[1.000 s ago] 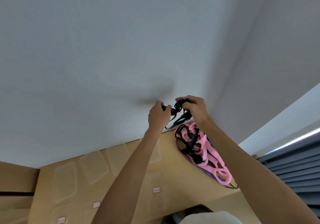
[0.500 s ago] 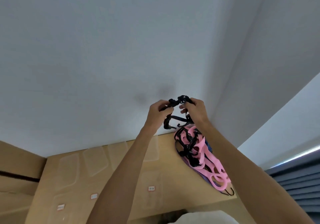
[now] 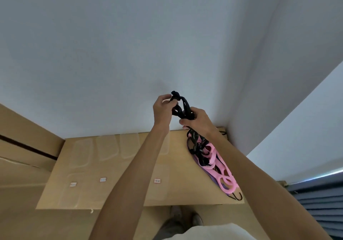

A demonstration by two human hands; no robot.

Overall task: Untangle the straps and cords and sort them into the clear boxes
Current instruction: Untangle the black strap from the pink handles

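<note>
Left hand (image 3: 163,110) raised over the far edge of the table (image 3: 174,193), fingers curled, pinching the knotted top end of a black strap (image 3: 182,106). Right hand (image 3: 199,122) just beside it at 4 o'clock, fingers closed round the same strap lower down. Strap looping between the two hands, then trailing down from the right hand into a tangled pile (image 3: 207,158) lying along the right side of the table, at about 4 o'clock from the hands. In the pile: black cords (image 3: 197,146) on top, pink bands (image 3: 220,171) under and beside them, a bit of purple at the lower edge, a black hook (image 3: 238,197) poking out at the near end. Clear boxes (image 3: 109,147) in a row along the far side of the table, at 8 o'clock from the left hand, nothing visible inside them; more faint outlines nearer, hard to make out. Small white labels (image 3: 157,180) on the tabletop in front of them
</note>
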